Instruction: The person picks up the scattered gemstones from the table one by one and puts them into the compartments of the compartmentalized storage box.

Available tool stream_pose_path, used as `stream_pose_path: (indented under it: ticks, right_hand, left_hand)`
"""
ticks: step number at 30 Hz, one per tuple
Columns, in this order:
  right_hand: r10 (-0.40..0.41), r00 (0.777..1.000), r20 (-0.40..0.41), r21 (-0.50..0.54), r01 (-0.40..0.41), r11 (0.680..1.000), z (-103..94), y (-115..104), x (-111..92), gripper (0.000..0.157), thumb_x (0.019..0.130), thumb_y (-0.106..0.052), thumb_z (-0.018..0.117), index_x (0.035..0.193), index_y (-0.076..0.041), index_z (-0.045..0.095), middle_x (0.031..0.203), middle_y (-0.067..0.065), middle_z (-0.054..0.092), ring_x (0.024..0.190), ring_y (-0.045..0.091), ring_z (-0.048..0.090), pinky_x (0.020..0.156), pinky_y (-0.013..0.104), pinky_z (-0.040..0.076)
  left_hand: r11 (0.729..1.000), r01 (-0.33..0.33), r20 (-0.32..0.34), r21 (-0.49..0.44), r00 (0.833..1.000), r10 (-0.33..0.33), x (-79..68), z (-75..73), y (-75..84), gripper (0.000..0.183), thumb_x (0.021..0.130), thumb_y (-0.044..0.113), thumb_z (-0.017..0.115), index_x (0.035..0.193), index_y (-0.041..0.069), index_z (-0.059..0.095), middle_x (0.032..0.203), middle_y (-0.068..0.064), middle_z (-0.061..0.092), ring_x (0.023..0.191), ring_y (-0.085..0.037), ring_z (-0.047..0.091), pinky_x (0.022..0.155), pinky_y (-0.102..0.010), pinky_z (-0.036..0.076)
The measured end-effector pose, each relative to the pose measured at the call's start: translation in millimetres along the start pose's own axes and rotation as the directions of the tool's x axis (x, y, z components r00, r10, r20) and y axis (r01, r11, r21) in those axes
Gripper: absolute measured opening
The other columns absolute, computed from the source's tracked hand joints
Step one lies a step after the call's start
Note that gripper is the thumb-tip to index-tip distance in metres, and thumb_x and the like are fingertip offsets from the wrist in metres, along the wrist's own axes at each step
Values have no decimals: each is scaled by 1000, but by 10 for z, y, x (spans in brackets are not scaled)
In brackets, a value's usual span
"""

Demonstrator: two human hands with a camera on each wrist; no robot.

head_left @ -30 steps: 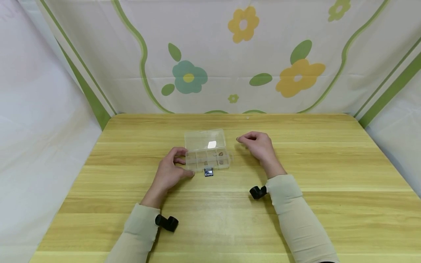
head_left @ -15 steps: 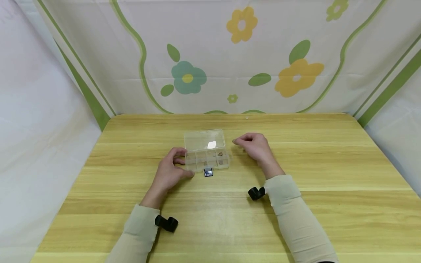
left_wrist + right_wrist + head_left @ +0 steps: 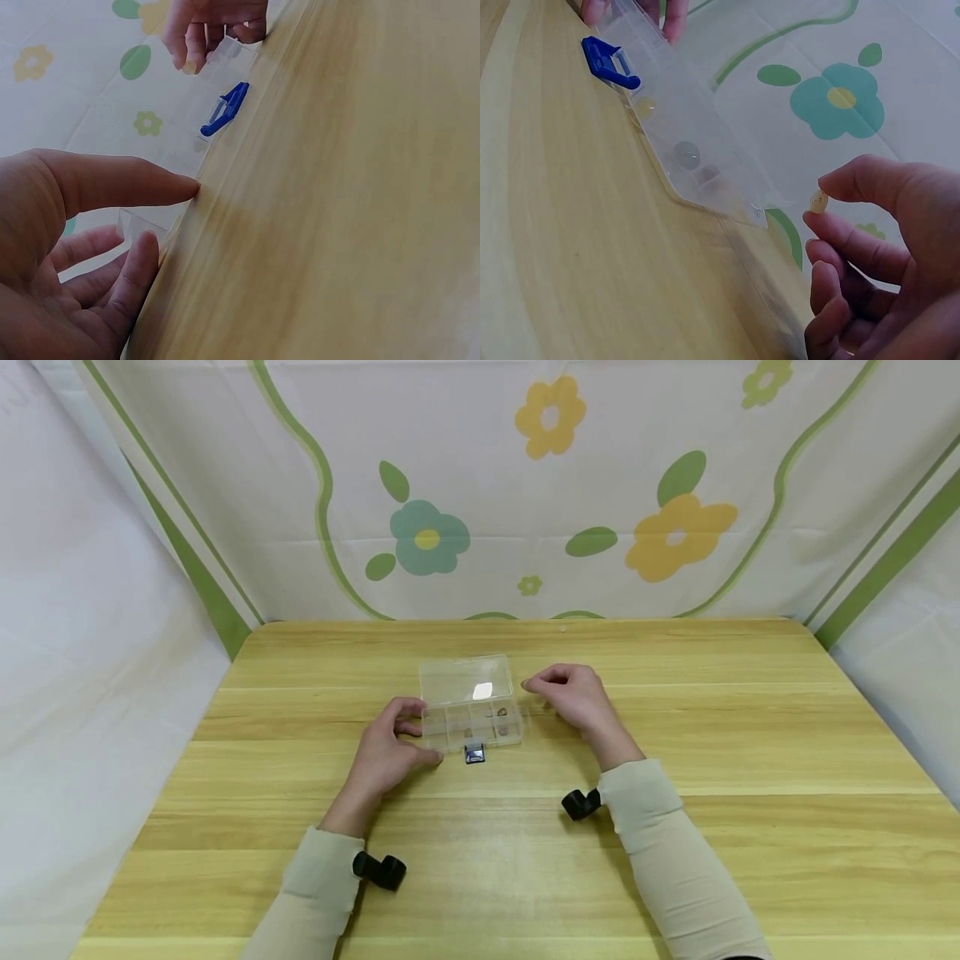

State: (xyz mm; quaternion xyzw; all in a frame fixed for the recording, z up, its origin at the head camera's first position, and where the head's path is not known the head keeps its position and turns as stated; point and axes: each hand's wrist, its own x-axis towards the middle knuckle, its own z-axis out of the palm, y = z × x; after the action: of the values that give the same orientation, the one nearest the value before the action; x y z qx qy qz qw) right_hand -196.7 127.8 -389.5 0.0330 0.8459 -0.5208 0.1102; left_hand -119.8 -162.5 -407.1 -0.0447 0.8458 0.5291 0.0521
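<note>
A clear plastic compartment box [image 3: 435, 720] stands on the wooden table, its transparent lid [image 3: 450, 678] raised at the back and its blue latch [image 3: 475, 754] hanging at the front. Several small rounded pieces lie in its compartments, among them a grey one [image 3: 687, 155] and a yellowish one [image 3: 646, 107]. My left hand [image 3: 386, 753] holds the box's left end, thumb at the front corner and fingers at the side. Between thumb and index finger my right hand [image 3: 576, 697] pinches a small pale yellow bead [image 3: 819, 201], just right of the box.
The wooden table [image 3: 480, 860] extends around the box on all sides. Behind it hangs a white curtain [image 3: 495, 468] printed with flowers. Black cameras on both wrists, left [image 3: 380, 870] and right [image 3: 581, 804], sit low over the tabletop.
My right hand has moved left, closer to the box's right end, still pinching the bead. The left hand and the box have stayed in place.
</note>
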Motion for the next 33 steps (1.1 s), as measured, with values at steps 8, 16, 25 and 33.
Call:
stream_pose_path:
  ticks: [8, 16, 25, 33]
  right_hand:
    - [-7, 999, 42, 19, 6, 1000, 32, 3, 7, 31, 97, -37, 78, 113, -10, 79, 120, 8, 72, 92, 21, 57, 74, 30, 49]
    - [-39, 992, 119, -5, 40, 999, 70, -22, -22, 28, 98, -36, 77, 112, -12, 79, 120, 7, 70, 98, 23, 57, 79, 33, 50]
    - [-124, 970, 211, 24, 122, 992, 188, -65, -79, 17, 99, -26, 78, 108, -12, 81, 116, 4, 76, 104, 21, 64, 86, 31, 52]
    - [-146, 968, 206, 6, 148, 989, 274, -100, -115, 17, 98, -28, 80, 106, -14, 82, 115, 4, 76, 105, 21, 66, 86, 31, 53]
  left_hand:
    - [1000, -5, -4, -6, 1000, 5, 1, -1, -1, 73, 75, -2, 90, 141, 12, 61, 139, -11, 65, 117, -30, 63, 95, -35, 51]
    - [1000, 1, 2, -3, 1000, -1, -16, -14, -5, 73, 76, 0, 90, 141, 11, 61, 140, -12, 65, 118, -30, 63, 94, -35, 51]
    - [1000, 1, 4, 0, 1000, -1, -19, -8, -3, 73, 76, 1, 91, 141, 12, 61, 141, -11, 65, 119, -30, 62, 94, -35, 51]
    - [1000, 1, 2, 6, 1000, -1, -20, -6, -6, 73, 76, 1, 91, 141, 12, 61, 140, -12, 65, 119, -30, 63, 95, -35, 51]
